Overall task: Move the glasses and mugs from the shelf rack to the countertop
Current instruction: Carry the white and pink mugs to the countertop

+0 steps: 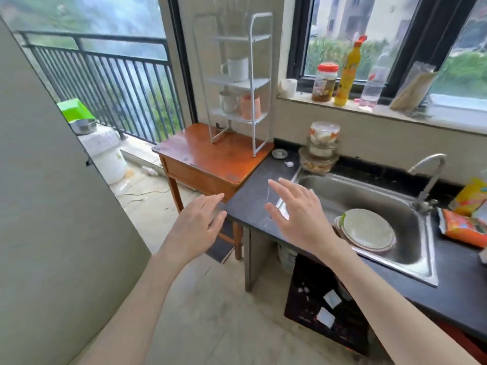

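A white wire shelf rack (253, 83) stands on a small wooden table (208, 159) by the balcony door. A white mug (237, 69) sits on its middle shelf. On the lower shelf a second white mug (228, 101) stands beside a pink cup (250, 108). The top shelf looks bare. The black countertop (253, 191) runs right from the table. My left hand (196, 227) hovers open in front of the table's near corner. My right hand (297, 214) hovers open over the countertop's left end, beside the sink. Neither hand holds anything.
A steel sink (411, 248) with stacked plates (367, 230) and a tap (429, 177) fills the counter's middle. Stacked glass bowls (321, 148) and a small glass dish (279, 153) stand behind it. Bottles and a jar (325, 81) line the windowsill. Snack packets (463, 227) lie at the right.
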A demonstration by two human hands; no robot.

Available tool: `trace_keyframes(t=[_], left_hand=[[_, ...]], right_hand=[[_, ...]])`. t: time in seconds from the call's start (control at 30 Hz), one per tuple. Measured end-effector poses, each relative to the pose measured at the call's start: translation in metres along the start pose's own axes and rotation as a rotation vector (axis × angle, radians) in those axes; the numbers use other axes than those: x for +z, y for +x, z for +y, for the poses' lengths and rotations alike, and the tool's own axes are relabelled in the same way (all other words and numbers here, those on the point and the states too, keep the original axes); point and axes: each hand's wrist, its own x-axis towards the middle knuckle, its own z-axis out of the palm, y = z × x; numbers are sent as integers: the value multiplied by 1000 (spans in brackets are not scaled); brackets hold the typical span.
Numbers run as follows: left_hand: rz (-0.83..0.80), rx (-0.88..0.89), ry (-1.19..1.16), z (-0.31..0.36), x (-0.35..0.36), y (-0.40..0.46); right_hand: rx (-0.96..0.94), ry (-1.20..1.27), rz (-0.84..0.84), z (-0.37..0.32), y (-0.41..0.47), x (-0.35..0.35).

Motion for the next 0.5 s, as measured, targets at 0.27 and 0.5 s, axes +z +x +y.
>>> trace_keyframes(t=[0.27,0.5], left_hand=[[17,-65,-47,-87,5,83],[18,-16,-64,-194,-12,204]], right_hand=[[-58,-41,-81,-7,121,52],[-1,-49,-37,-17,254,103]])
